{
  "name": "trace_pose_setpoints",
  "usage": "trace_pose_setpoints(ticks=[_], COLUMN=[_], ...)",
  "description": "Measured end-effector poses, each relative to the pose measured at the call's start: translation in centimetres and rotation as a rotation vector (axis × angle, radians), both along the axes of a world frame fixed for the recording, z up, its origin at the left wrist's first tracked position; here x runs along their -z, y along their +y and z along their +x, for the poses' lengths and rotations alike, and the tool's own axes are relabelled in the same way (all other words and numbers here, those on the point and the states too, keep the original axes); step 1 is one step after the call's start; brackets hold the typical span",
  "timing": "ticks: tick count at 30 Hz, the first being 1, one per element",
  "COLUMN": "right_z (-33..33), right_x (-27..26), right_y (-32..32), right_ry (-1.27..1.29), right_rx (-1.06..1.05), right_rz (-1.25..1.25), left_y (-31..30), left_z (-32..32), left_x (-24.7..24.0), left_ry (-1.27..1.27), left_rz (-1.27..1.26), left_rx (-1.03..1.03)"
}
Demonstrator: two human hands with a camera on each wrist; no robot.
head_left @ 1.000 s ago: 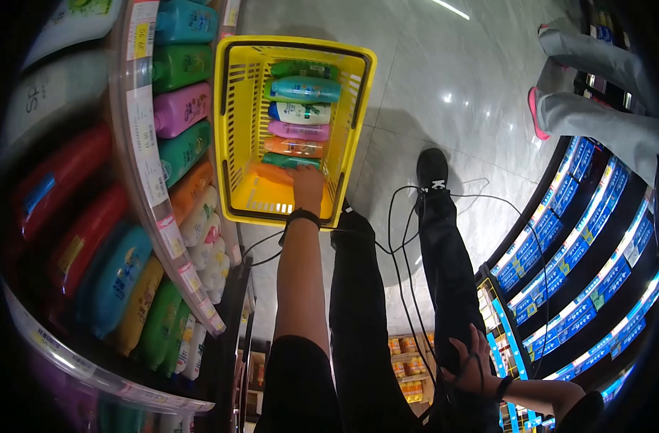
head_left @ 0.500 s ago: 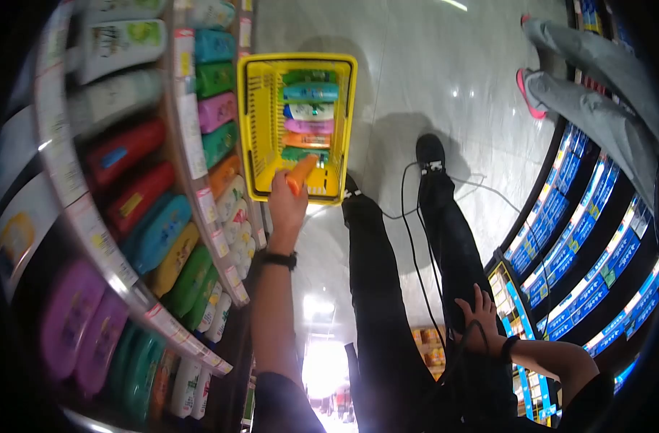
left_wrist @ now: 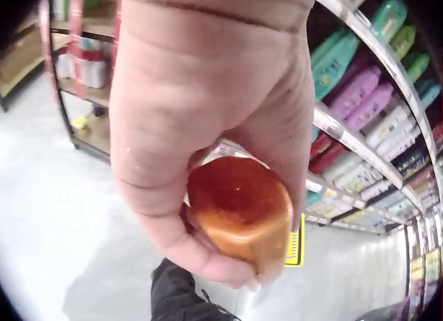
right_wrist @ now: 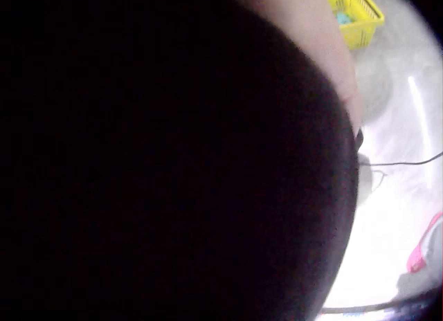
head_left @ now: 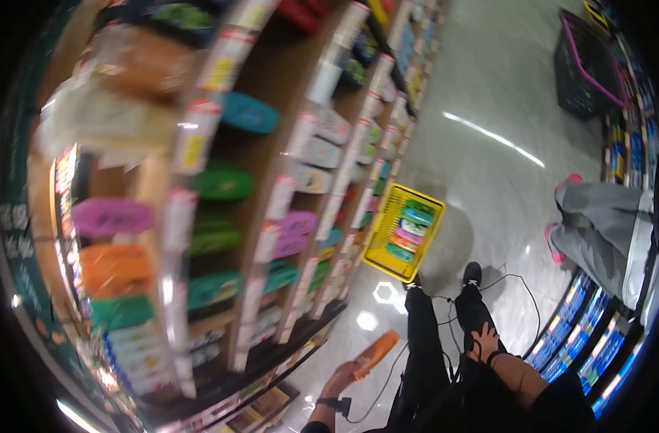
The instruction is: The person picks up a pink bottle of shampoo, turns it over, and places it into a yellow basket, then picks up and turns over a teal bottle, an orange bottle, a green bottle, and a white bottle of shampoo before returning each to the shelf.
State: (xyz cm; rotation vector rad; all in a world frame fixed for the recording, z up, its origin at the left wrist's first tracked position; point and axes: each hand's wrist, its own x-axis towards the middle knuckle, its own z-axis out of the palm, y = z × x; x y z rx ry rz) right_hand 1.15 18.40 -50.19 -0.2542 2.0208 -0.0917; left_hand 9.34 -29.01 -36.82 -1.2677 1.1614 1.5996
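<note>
My left hand (head_left: 340, 379) grips an orange shampoo bottle (head_left: 376, 353) low beside my left leg, in front of the shelves. In the left wrist view, fingers and thumb curl round the orange bottle (left_wrist: 242, 203), whose end faces the camera. A yellow shopping basket (head_left: 378, 249) stands on the floor beyond, with several bottles (head_left: 410, 225) lying in a row inside: green, blue, white, purple, orange and teal. My right hand (head_left: 482, 343) rests on my right thigh with its fingers spread. Dark trousers block most of the right wrist view.
Tall shelves on the left hold bottles, including a purple one (head_left: 113, 216) and an orange one (head_left: 116, 270). At right stand another person's legs (head_left: 604, 224), racks of blue boxes (head_left: 568, 317) and a dark basket (head_left: 578, 79). A black cable (head_left: 535, 303) trails across the floor.
My left hand has lifted the orange bottle out of the yellow basket and brought it back near my left side. The head view has swung up toward the shelves. My right hand stays on the thigh.
</note>
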Motion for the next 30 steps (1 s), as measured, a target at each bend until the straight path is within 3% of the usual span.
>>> trace_pose_setpoints(ticks=[2,3,6,8,10,12,14,15,16,20,22,24,28,30], right_z=[-2.7,-4.1,-5.5,-5.7,-8.2,-10.3,-11.6,-11.6,-12.1,-11.7,-9.7,-7.6,-1.9,1.4], right_x=[-1.2,-1.3,-1.1,1.9,0.9,-4.1,-5.2,-4.1,-4.8,-8.0,-15.8,-21.2,-39.0,-44.1], right_y=[0.8,1.3,1.6,2.3,1.5,1.0,-0.2,-0.7,-1.4,-5.7,-9.9,-14.1,-22.8,-25.3], right_ry=[-0.074,-0.142,-0.312,-0.351,-0.390,-0.228,-0.196,-0.138,-0.163,0.043,0.117,-0.060,-0.450,-0.608], right_rx=[0.024,-0.018,-0.179,-0.318,-0.490,-0.437,-0.470,-0.488,-0.511,-0.489,-0.288,-0.079,-0.062,-0.057], right_rz=[-0.042,-0.050,-0.016,-0.098,-0.164,-0.278,-0.244,-0.237,-0.260,-0.505,-0.677,-0.883,-1.126,-1.321], left_y=[3.0,5.5,10.2,13.2,16.3,18.7,19.9,19.8,19.1,16.5,14.7,13.0,12.0,12.3], left_z=[5.9,7.7,15.6,19.6,22.4,21.4,20.2,19.8,19.8,18.1,19.2,18.6,18.4,19.0], left_x=[-6.0,-9.1,-11.7,-11.2,-9.8,-11.6,-13.4,-13.6,-13.0,-18.3,-17.6,-22.1,-30.3,-33.5], left_ry=[0.047,0.028,0.091,0.214,0.273,0.382,0.526,0.479,0.492,0.682,0.855,0.852,1.034,1.128], left_rz=[0.146,0.092,0.131,0.137,0.077,0.012,0.003,0.010,0.029,-0.104,-0.154,-0.260,-0.159,-0.054], left_rx=[-0.284,-0.400,-0.531,-0.661,-0.789,-0.909,-1.003,-1.098,-1.110,-1.074,-1.076,-0.976,-0.963,-0.901])
